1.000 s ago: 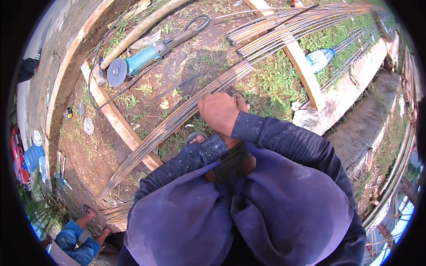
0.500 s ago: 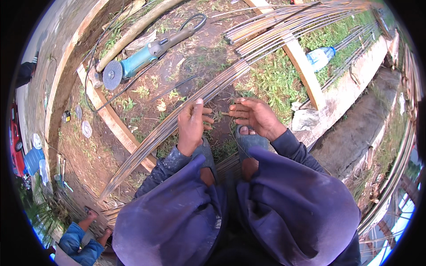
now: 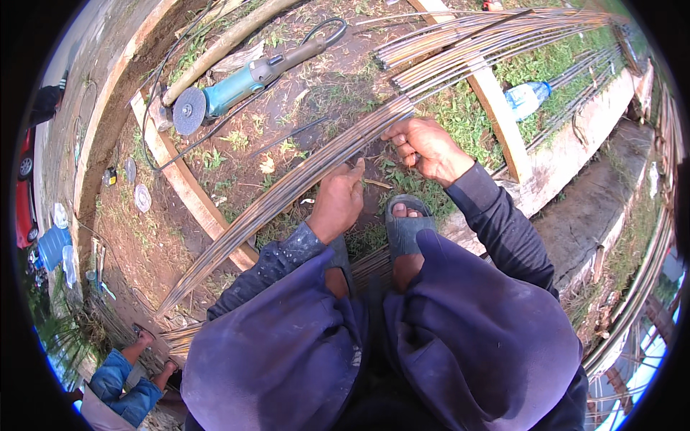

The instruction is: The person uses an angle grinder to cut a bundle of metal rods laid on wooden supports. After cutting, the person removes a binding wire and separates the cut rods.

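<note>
A long bundle of thin steel rods (image 3: 287, 192) slants across the ground in front of my feet. My left hand (image 3: 338, 202) is at the bundle's near side, back upward, thumb raised and the other fingers curled in. What those fingers hold, if anything, is hidden. Farther right, beside the bundle's upper part, my right hand (image 3: 430, 149) is closed with thumb and fingertips pinched together. Anything between them is too small to make out. Below it, my right foot wears a dark slide sandal (image 3: 410, 224).
An angle grinder (image 3: 241, 87) with a grey disc lies beyond the bundle. More rods (image 3: 489, 47) rest across wooden beams (image 3: 499, 118) at upper right, near a plastic bottle (image 3: 528, 99). Loose discs (image 3: 142, 197) lie at left. Another person's legs (image 3: 122, 384) show at lower left.
My right hand has moved up and right to the rods, its fingers closing into a pinch. My left hand has shifted right and slightly down, its fingers curling in.
</note>
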The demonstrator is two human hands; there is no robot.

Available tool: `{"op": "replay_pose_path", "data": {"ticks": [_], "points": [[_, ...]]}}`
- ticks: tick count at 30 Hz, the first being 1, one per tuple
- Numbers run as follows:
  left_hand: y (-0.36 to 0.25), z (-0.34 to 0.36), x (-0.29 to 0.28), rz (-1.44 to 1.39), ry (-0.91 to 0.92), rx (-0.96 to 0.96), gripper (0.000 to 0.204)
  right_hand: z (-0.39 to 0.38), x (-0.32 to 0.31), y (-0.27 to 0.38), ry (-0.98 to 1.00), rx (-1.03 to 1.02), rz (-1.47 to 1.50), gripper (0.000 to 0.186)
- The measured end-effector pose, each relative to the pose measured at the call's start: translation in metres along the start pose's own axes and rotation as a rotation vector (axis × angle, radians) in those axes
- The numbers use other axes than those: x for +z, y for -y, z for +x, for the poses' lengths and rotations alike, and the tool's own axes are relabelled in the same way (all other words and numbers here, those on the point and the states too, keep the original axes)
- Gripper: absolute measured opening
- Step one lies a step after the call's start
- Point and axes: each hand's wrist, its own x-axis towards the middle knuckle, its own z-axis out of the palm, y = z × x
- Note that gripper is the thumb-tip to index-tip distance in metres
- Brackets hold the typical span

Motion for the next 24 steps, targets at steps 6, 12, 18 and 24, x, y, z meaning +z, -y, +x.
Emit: {"op": "replay_pose_path", "data": {"ticks": [6, 12, 18, 24], "points": [[0.027, -0.01, 0.101, -0.484, -0.088, -0.018, 0.034, -0.004, 0.073, -0.026, -0.085, -0.757, -1.324, 0.015], [0.02, 0.001, 0.099, -1.085, -0.207, 0.495, 0.049, -0.034, 0.075, -0.041, -0.029, -0.916, -1.436, 0.018], [-0.015, -0.009, 0.011, -1.633, 0.207, -0.408, 0.061, -0.056, 0.013, -0.029, -0.233, -0.865, -0.948, 0.025], [-0.01, 0.001, -0.009, -1.834, 0.066, -0.679, 0.043, -0.023, -0.014, -0.05, -0.064, -0.012, 0.047, 0.034]]}}
